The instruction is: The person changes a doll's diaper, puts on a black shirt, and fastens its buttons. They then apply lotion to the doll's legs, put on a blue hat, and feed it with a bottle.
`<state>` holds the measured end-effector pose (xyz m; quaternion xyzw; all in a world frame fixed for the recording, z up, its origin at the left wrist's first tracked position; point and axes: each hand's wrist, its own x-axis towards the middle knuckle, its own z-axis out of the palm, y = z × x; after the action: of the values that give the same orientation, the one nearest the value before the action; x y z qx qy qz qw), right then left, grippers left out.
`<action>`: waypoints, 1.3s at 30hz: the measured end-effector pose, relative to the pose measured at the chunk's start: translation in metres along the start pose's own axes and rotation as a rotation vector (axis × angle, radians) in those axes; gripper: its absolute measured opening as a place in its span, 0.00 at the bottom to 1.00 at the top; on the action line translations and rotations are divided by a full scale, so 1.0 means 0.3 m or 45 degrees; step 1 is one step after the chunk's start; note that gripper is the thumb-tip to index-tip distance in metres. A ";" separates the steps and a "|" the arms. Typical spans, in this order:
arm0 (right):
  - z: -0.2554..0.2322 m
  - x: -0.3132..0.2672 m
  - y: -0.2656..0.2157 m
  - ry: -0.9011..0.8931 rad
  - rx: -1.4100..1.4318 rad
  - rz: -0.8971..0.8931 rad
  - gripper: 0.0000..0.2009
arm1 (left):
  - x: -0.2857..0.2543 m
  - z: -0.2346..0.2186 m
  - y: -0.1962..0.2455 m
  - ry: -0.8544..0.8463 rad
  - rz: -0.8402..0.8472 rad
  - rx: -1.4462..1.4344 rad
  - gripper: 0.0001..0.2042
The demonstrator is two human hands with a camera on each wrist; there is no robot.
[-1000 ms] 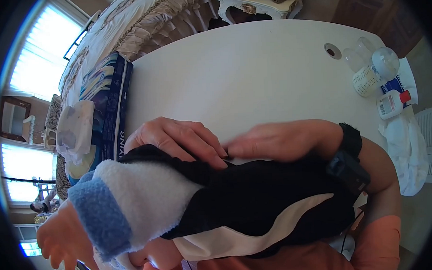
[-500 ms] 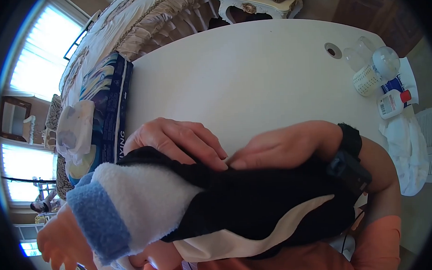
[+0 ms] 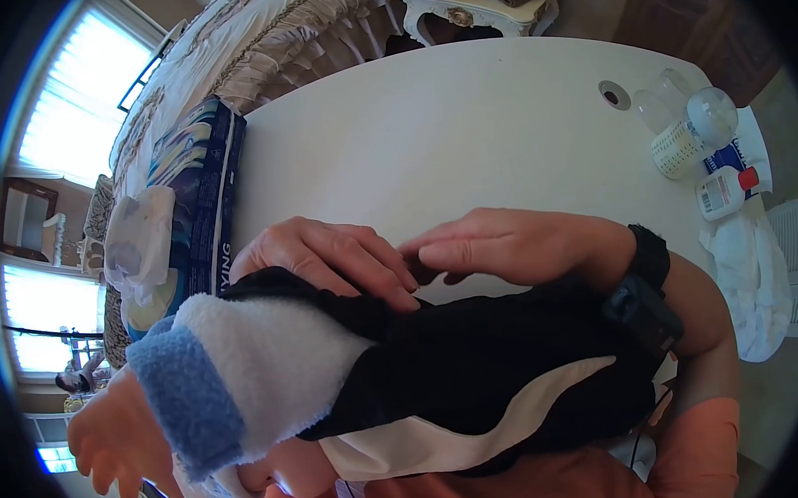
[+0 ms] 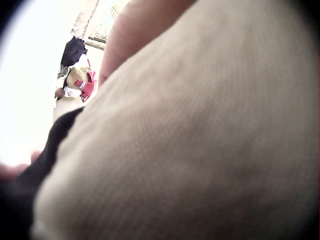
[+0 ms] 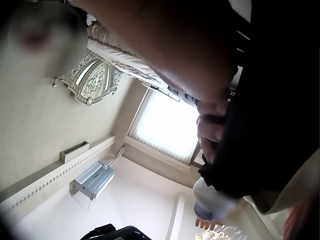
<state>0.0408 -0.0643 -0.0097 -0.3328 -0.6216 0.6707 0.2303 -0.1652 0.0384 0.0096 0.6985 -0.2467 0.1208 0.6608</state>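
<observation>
A doll lies across the person's front, wrapped in black cloth (image 3: 484, 352) with a beige curved edge (image 3: 399, 449). Out of the cloth at the left comes a white fleece sleeve (image 3: 262, 371) with a blue cuff (image 3: 192, 396) and a bare doll limb with small digits (image 3: 122, 439). My left hand (image 3: 328, 252) rests along the far side of the black cloth, its fingertips at the cloth's edge. Just above the cloth hovers my right hand (image 3: 506, 244), fingers gently bent and holding nothing, tips beside the left fingers. In the left wrist view, pale fabric (image 4: 190, 135) fills most of the picture.
A white table (image 3: 394, 125) stretches ahead. A dark blue diaper pack (image 3: 206, 204) and a wipes package (image 3: 140, 238) stand left. At the right are a baby bottle (image 3: 678, 148), a white bottle with red cap (image 3: 722, 195) and white cloth (image 3: 752, 278).
The right hand came down onto the black cloth near the left fingertips, then rose off it again. The left hand stayed in place; the doll's sleeve shifted only slightly.
</observation>
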 end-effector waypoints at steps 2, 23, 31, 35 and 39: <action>0.007 -0.014 -0.003 -0.042 -0.078 -0.016 0.23 | 0.004 -0.007 -0.001 -0.028 0.010 0.015 0.13; 0.005 0.000 0.002 0.062 0.091 0.039 0.23 | -0.001 -0.005 -0.009 -0.025 0.031 -0.002 0.14; 0.006 -0.025 -0.061 -0.182 -0.123 0.124 0.23 | 0.002 -0.006 0.000 -0.027 0.025 0.033 0.14; 0.001 -0.001 -0.006 0.054 0.075 -0.039 0.20 | 0.002 -0.009 -0.003 -0.036 0.028 0.009 0.14; -0.001 -0.014 -0.042 -0.313 -0.407 -0.094 0.21 | 0.003 -0.014 -0.002 -0.069 0.023 0.017 0.14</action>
<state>0.0424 -0.0657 0.0033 -0.2580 -0.7553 0.5901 0.1214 -0.1635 0.0424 0.0099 0.7036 -0.2699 0.1095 0.6481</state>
